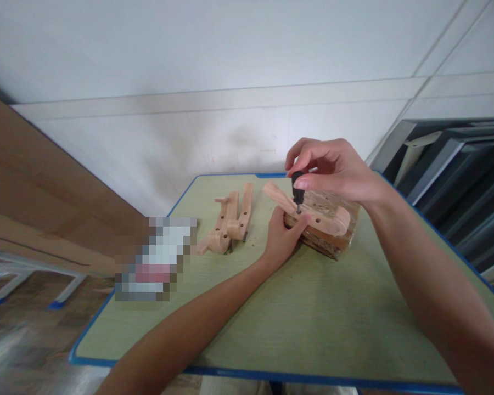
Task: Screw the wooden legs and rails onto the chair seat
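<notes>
My right hand (pixel 333 167) pinches a short screwdriver (pixel 298 187) by its black handle, thumb in front and fingers behind. The driver stands nearly upright, its tip at a hole in a pale wooden hook (pixel 333 223) with a curved end. That hook lies on a rough chipboard block (pixel 323 245). Around the block's left end, my left hand (pixel 280 237) is closed, its thumb pressed on the hook beside the driver's tip. Whether a screw sits under the tip is too small to tell.
Several similar wooden pieces with holes (pixel 230 211) lie left of the block on the green table (pixel 296 318), small screws by them. A blurred-out flat object (pixel 160 258) rests at the table's left edge. A cardboard box (pixel 57 186) stands left, dark panels (pixel 465 175) right, a white wall behind.
</notes>
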{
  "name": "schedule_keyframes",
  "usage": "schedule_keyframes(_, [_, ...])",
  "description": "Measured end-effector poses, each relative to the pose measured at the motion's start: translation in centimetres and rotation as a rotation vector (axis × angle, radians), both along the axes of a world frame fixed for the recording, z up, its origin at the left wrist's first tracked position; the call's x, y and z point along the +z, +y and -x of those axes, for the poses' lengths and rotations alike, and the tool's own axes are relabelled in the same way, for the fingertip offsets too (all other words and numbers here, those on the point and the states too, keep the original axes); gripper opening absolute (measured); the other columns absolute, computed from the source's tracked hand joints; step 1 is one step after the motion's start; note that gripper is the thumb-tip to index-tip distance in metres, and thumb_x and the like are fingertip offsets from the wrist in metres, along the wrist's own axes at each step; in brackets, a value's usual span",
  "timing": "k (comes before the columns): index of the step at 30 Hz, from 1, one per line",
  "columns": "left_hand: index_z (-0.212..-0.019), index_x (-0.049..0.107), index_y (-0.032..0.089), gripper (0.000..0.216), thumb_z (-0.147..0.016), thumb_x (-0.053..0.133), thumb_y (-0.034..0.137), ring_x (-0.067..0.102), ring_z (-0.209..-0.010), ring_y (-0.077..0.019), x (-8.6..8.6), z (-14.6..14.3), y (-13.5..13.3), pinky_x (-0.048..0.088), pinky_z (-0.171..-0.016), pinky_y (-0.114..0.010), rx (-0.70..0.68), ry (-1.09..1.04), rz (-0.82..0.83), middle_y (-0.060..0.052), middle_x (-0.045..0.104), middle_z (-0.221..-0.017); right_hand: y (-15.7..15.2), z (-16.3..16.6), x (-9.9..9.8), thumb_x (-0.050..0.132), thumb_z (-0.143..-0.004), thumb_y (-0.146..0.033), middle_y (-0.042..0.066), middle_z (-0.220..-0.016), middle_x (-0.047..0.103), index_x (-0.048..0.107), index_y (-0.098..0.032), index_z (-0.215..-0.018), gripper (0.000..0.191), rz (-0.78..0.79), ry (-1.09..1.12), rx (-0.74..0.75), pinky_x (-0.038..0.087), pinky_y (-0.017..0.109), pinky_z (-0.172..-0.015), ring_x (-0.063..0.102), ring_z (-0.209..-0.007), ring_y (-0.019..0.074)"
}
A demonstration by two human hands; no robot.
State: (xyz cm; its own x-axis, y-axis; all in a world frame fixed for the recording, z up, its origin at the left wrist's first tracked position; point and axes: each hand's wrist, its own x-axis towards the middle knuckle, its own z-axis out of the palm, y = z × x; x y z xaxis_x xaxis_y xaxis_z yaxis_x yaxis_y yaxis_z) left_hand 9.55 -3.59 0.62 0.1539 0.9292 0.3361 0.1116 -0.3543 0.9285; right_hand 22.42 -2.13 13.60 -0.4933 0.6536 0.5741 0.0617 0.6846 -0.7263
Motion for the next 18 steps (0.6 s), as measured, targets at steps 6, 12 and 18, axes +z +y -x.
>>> schedule_keyframes(6, [-0.103, 0.055, 0.015, 0.034, -0.079, 0.056, 0.040, 0.056, -0.094, -0.0189, 0.2, -0.1, -0.1, 0.043, -0.084, -0.031, 0.003, 0.019, -0.023, -0.008, 0.061, -0.101, -0.2, 0.5, -0.1, 0.076, -0.062, -0.028, -0.001, -0.077, 0.055, 0.051, -0.015, -0.061, 0.028, 0.034, 0.069, -0.046, 0.039, 0.022, -0.057, 0.050, -0.067, 0.0076])
schedule_keyframes(12, [-0.103, 0.055, 0.016, 0.036, -0.078, 0.057, 0.041, 0.057, -0.093, -0.0200, 0.2, -0.1, 0.0, 0.044, -0.080, -0.032, 0.010, 0.017, 0.003, -0.008, 0.062, -0.100, -0.3, 1.2, -0.4, 0.075, -0.061, -0.026, -0.001, -0.076, 0.053, 0.044, -0.017, -0.059, 0.033, 0.006, 0.110, -0.058, 0.038, 0.020, -0.052, 0.049, -0.068, 0.0072])
schedule_keyframes(18, [-0.102, 0.055, 0.016, 0.035, -0.077, 0.058, 0.041, 0.058, -0.094, -0.0202, 0.2, -0.1, 0.0, 0.045, -0.081, -0.032, 0.011, 0.002, 0.016, -0.008, 0.062, -0.101, -0.6, 1.6, -0.4, 0.074, -0.063, -0.025, 0.002, -0.081, 0.060, 0.041, -0.017, -0.058, 0.034, 0.018, 0.144, -0.152, 0.039, 0.020, -0.047, 0.053, -0.064, 0.0074])
